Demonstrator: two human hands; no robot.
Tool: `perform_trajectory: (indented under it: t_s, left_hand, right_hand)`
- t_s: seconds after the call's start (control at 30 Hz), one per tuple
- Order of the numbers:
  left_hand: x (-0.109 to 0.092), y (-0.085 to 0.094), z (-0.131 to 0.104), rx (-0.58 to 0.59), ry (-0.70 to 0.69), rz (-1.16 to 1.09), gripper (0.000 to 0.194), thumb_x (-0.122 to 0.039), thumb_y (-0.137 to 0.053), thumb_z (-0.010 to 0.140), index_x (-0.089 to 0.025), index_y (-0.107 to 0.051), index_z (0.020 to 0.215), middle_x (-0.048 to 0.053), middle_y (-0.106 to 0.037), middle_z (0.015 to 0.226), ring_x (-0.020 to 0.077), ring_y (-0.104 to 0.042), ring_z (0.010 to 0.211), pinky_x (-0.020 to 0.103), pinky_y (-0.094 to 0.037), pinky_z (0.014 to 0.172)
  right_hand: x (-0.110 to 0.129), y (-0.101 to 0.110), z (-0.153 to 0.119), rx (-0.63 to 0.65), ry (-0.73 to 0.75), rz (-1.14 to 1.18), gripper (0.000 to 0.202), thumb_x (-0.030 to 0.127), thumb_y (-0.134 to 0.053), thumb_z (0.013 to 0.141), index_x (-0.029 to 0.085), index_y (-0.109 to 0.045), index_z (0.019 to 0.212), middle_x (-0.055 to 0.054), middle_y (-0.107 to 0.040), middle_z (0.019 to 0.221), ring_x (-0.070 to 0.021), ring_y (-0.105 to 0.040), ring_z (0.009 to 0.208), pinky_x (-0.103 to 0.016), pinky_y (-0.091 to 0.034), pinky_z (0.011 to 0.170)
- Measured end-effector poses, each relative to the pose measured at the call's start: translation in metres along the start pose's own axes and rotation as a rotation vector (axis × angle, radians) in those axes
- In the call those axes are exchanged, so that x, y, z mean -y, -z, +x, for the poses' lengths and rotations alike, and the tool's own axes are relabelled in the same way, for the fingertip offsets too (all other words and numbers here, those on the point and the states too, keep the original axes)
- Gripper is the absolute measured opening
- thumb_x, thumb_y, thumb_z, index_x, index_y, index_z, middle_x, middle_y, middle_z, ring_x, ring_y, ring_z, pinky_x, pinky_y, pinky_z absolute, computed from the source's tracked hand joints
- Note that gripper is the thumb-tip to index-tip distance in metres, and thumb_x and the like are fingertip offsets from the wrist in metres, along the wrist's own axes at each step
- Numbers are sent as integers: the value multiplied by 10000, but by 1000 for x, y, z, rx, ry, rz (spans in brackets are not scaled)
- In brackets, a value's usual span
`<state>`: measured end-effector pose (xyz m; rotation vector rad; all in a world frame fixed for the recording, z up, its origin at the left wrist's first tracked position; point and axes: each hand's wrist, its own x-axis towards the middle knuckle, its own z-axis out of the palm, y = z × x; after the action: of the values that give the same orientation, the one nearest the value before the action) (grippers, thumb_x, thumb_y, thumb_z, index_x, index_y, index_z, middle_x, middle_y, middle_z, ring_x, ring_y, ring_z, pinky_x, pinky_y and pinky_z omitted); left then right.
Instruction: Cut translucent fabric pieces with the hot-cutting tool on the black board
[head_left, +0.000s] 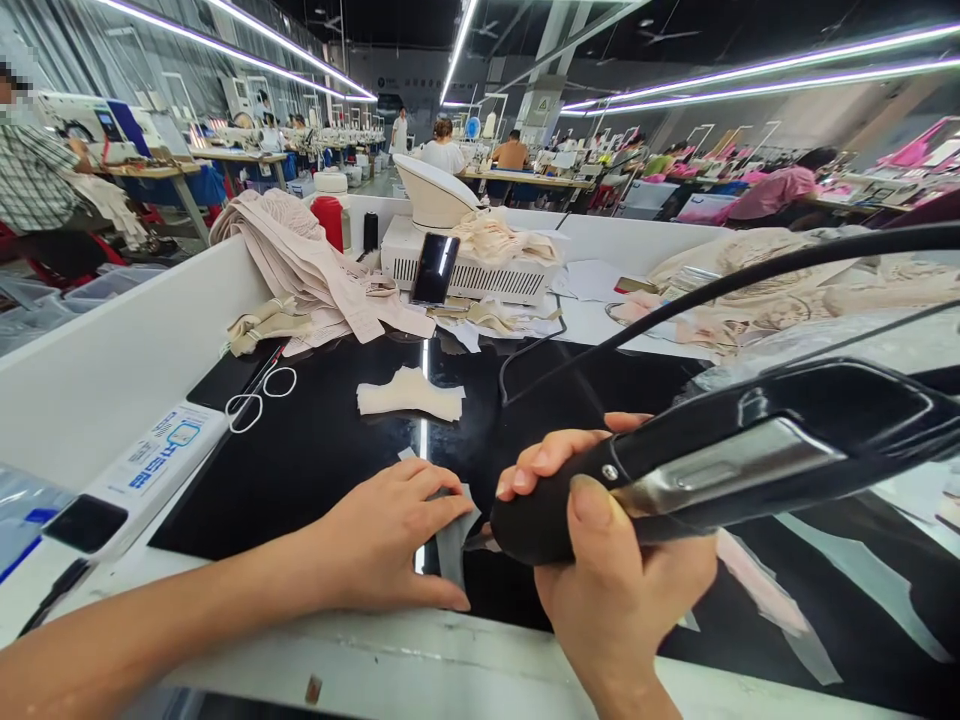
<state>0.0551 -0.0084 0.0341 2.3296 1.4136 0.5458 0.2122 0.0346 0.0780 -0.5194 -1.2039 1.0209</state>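
My right hand (622, 570) is wrapped round a black handheld tool (712, 460) with a silver lever and a thin metal tip that points left. That tip touches or nearly touches the right edge of a grey-green fabric piece (452, 545) on the black work surface (322, 460). Over the fabric lies my left hand (397, 530), its thumb and fingers spread apart, pressing the piece flat. Beyond my hands sits a small stack of cream fabric pieces (411, 394). Part of the grey-green piece is hidden under my left fingers.
A black cable (720, 285) arches over the right side. Pale fabric strips (772, 590) lie right of my right hand. At the back are a phone (435, 268), a white vented box (472, 270) and beige fabric (307, 260). White box (161, 450) at left.
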Motion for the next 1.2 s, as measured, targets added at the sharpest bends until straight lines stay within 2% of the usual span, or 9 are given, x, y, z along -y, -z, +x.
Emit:
perform_trajectory:
  t_s: [0.13,0.3,0.57,0.83,0.9,1.03,1.07,1.2]
  left_hand:
    - [1,0,0,-11,-11,-19,713,-498,-867,742,-200,-603,1333,113,-603,1342,307,-558,1213,475,-439,1116]
    - [1,1,1,-12,-15,-26,685,-483,-866,746,-194,-611,1312,106,-611,1314,301,-564,1196,472,-441,1111]
    - [1,1,0,-26,-23,-13,665,-480,-864,748,-204,-619,1301,121,-604,1344,317,-564,1240,491,-414,1140]
    - [7,-1,0,-54,-60,-19,700,-547,-834,773,-196,-597,1331,124,-608,1341,306,-568,1224,480,-443,1112]
    - [9,1,0,-74,-81,-32,613,-493,-809,824,-198,-599,1319,117,-619,1327,291,-569,1227,455,-464,1089]
    - [14,6,3,-120,-118,-14,211,-244,-638,975,-182,-651,1177,93,-665,1234,244,-598,1174,417,-468,1075]
    - [15,6,3,-128,-127,-9,161,-198,-586,996,-181,-664,1135,85,-678,1195,232,-611,1138,412,-469,1069]
    - [16,3,2,-137,-151,-8,206,-146,-504,1018,-181,-707,1008,66,-695,1066,207,-633,1006,363,-516,961]
  right_hand:
    - [5,1,-2,-1,-13,4,336,342,-768,837,297,-586,1116,36,-634,771,-165,-595,614,-325,-538,527]
    - [13,5,-9,6,-35,28,359,382,-780,826,297,-601,1125,29,-615,765,-163,-573,611,-331,-544,541]
    - [12,6,-18,17,-43,25,348,364,-771,841,302,-601,1138,24,-611,779,-168,-576,643,-329,-544,554]
    - [13,8,-11,-18,-27,-32,363,366,-788,814,293,-587,1107,34,-620,765,-167,-604,602,-340,-559,534]
    - [15,11,-7,-32,-14,-49,364,356,-792,800,285,-590,1095,38,-627,751,-165,-610,585,-336,-563,520]
    - [17,20,4,-89,0,-79,381,328,-814,755,276,-601,1066,46,-641,727,-159,-606,568,-316,-558,490]
    - [16,22,7,-110,7,-88,387,321,-818,742,272,-605,1062,48,-643,721,-158,-603,564,-315,-556,487]
    - [14,31,20,-198,67,-123,358,255,-801,717,256,-609,1020,51,-658,695,-158,-598,558,-313,-557,485]
